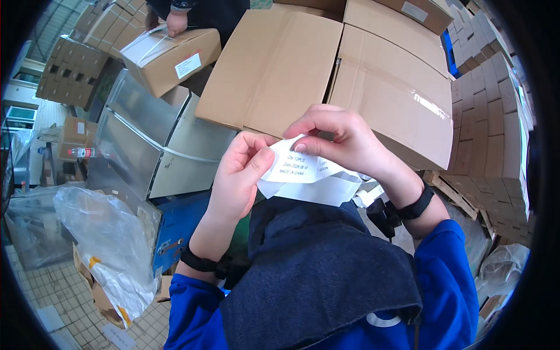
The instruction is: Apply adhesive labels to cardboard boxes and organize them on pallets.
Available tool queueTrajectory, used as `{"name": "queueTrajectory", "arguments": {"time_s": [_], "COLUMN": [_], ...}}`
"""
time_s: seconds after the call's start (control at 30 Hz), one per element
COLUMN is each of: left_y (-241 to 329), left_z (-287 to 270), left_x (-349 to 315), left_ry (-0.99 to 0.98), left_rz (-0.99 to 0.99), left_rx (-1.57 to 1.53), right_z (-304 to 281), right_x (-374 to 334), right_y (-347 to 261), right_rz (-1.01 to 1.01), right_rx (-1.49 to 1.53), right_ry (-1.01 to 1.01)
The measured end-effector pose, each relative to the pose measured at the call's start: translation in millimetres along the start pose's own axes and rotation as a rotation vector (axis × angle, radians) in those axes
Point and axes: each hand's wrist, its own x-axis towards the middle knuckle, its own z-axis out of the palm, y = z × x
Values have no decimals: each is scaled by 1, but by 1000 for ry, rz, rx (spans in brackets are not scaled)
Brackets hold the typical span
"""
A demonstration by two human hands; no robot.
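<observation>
A white printed label sheet (290,165) is held up between my hands, in front of my chest. At its left edge my left hand (240,169) pinches it between thumb and fingers. My right hand (332,135) grips its top edge, the thumb lying over the printed face and the fingers curled behind. Below the print, a white strip of the same paper (312,191) folds and hangs down. Just beyond my hands lie large closed cardboard boxes (277,64), side by side, with clear tape on the right one (394,87).
At the upper left another person's hand (177,23) rests on a strapped carton (169,58) above a metal-topped machine (140,125). Stacked cartons (484,122) stand on a wooden pallet (452,192) at right. Clear plastic sheeting (105,233) lies at lower left, near a bottle (81,153).
</observation>
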Motion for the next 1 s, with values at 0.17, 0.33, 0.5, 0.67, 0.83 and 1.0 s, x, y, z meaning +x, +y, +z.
{"name": "queueTrajectory", "arguments": {"time_s": [0.17,0.33,0.5,0.67,0.83,1.0], "left_y": [-2,-7,39,71,54,39], "left_z": [-5,-40,-98,-23,-11,-34], "left_x": [4,8,-2,17,62,107], "left_ry": [86,133,466,54,31,119], "left_rz": [66,359,480,239,284,220], "left_rx": [230,275,134,725,514,360], "right_z": [3,-2,-61,-38,-34,-78], "right_x": [-2,-7,-4,44,72,77], "right_y": [1,-2,-21,-51,-35,38], "right_rz": [48,-63,-169,-69,-172,446], "right_rx": [20,153,645,-481,-368,420], "right_ry": [29,111,252,-107,-106,55]}}
